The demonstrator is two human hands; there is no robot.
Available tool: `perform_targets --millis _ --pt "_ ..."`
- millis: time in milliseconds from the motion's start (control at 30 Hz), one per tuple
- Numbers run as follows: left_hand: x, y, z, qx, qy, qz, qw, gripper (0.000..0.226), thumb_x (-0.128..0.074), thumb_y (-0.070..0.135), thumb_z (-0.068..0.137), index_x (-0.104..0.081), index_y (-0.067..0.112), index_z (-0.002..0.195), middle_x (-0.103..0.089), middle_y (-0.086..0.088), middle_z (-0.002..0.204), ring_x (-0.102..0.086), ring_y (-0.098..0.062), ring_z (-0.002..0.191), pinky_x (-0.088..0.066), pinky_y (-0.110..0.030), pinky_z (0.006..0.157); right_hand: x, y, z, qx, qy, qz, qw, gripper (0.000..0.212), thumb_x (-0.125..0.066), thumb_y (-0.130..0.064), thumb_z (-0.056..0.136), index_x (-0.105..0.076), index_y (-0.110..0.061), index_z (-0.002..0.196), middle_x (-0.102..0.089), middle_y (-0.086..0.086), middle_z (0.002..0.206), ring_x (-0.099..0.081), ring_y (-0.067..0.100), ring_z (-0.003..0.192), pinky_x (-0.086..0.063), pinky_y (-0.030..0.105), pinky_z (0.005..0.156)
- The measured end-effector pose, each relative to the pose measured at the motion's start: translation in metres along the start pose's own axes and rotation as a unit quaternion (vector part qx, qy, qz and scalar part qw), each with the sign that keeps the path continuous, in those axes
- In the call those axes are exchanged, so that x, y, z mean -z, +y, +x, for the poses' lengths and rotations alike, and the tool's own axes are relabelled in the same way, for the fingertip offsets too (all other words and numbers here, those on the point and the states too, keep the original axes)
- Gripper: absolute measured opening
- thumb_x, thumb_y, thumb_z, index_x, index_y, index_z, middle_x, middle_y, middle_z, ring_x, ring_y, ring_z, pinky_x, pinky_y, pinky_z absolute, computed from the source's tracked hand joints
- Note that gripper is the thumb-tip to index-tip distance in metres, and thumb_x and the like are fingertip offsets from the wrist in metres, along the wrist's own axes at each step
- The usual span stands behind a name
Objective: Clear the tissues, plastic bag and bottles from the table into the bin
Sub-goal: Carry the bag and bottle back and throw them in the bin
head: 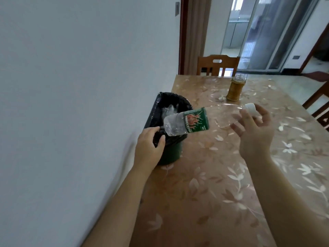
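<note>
A clear plastic bottle (194, 122) with a green and red label and a white cap lies nearly level in the air, its base over the bin. My right hand (252, 129) grips it at the neck end, next to the cap. The green bin (170, 154) stands on the table's left edge by the wall, lined with a black bag. My left hand (149, 145) holds the near rim of that liner. Clear crumpled plastic (168, 111) shows inside the bin.
The table (231, 184) has a brown leaf-patterned cover. A wicker-wrapped jar (235, 90) stands at its far end. A wooden chair (218, 65) sits behind the table and another (318, 106) at the right edge. A white wall runs along the left.
</note>
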State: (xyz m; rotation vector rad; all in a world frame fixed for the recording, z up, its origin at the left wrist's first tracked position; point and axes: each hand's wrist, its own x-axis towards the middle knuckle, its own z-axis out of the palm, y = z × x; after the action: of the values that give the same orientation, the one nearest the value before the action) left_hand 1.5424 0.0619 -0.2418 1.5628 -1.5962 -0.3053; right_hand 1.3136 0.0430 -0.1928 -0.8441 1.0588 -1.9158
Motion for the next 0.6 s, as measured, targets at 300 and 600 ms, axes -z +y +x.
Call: perform_targets --millis 300,600 --pt "-0.040 -0.041 0.034 -0.002 -0.016 0.094 0.995 0.027 -0.057 0.012 0.086 -0.060 0.004 0.111 -0.060 -0.016 0.115 -0.048 -0.029 0.113 -0.035 -0.034 0.097 -0.057 0.040 0.025 0.073 0.092 -0.099 0.988 0.028 -0.064 -0.012 0.083 -0.049 -0.023 0.104 -0.058 -0.004 0.094 -0.063 0.009 0.081 -0.057 0.031 0.071" --pt "-0.038 -0.047 0.038 0.003 -0.019 0.049 0.999 0.022 -0.056 0.004 0.085 -0.063 0.006 0.106 -0.062 -0.015 0.117 -0.046 -0.025 0.121 -0.031 -0.030 0.101 -0.094 0.101 0.013 0.128 -0.156 -0.365 0.909 0.018 -0.056 -0.015 0.087 -0.054 -0.017 0.105 -0.056 0.004 0.105 -0.052 0.013 0.089 -0.047 0.026 0.077"
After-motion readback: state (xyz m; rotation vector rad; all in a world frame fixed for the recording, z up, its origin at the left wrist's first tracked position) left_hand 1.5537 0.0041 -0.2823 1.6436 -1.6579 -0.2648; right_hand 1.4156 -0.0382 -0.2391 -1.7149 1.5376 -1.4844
